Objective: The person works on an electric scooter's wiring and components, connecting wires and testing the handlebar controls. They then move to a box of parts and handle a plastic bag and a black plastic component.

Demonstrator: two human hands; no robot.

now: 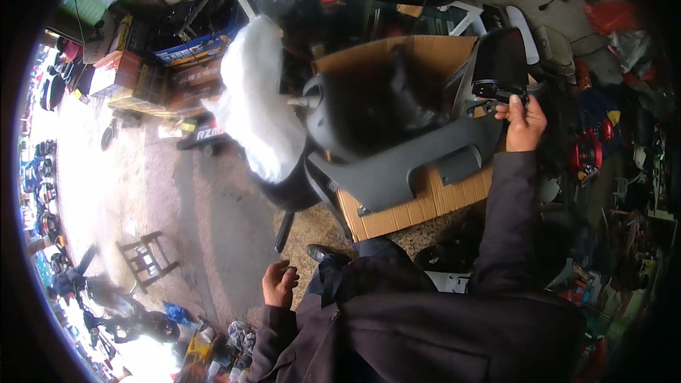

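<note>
Here the right hand clasps a grey plastic panel, fingertips hidden; left hand hangs loosely curled, empty.

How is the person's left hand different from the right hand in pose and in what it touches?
The right hand is stretched forward and grips the edge of the grey moulded plastic panel lying over the brown cardboard box; the left hand hangs low by the body, holding nothing. The right hand's fingers are closed on the panel; the left hand's fingers are loosely curled. Both come from dark sleeves.
</note>
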